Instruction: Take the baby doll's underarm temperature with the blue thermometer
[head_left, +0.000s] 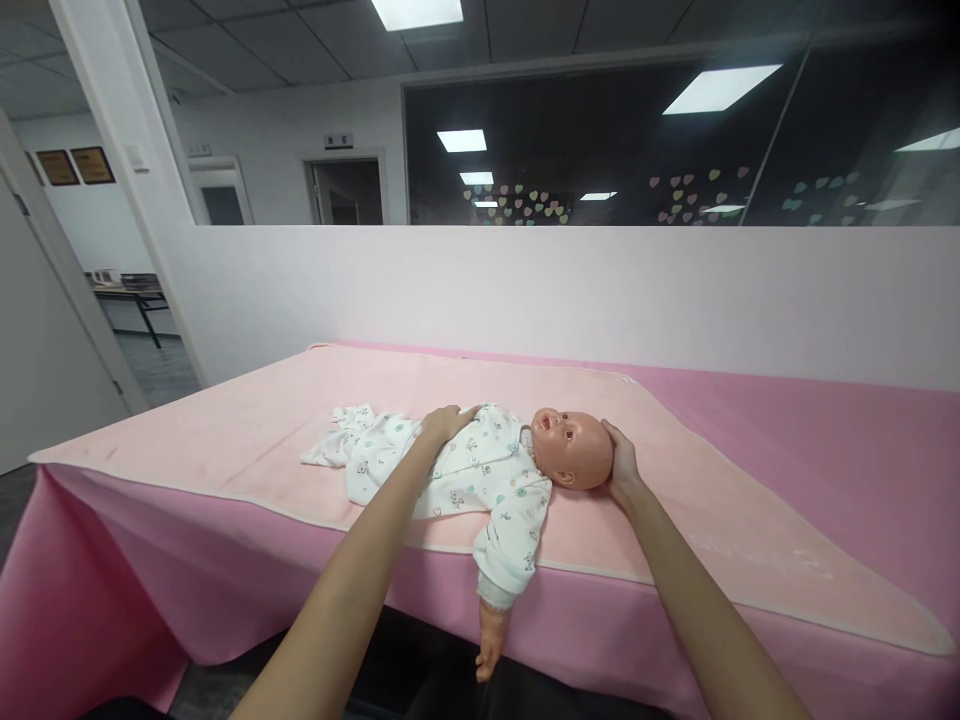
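A baby doll [577, 450] lies on its back, its head to the right and its legs to the left. It wears a white printed romper [495, 470]; one bare doll hand [491, 640] hangs over the near edge. My left hand [448, 422] lies across the doll's belly with its fingers stretched toward the far side. Around the crown of the doll's head my right hand [622, 462] is cupped, its fingertips partly hidden behind and beneath the head. The far doll arm is hidden from view.
Under the doll a peach blanket [247, 430] covers a table draped in pink cloth [847, 440]. A white low wall [570, 290] with dark glass above stands behind. At the left are a door [52, 330] and a distant desk [135, 292].
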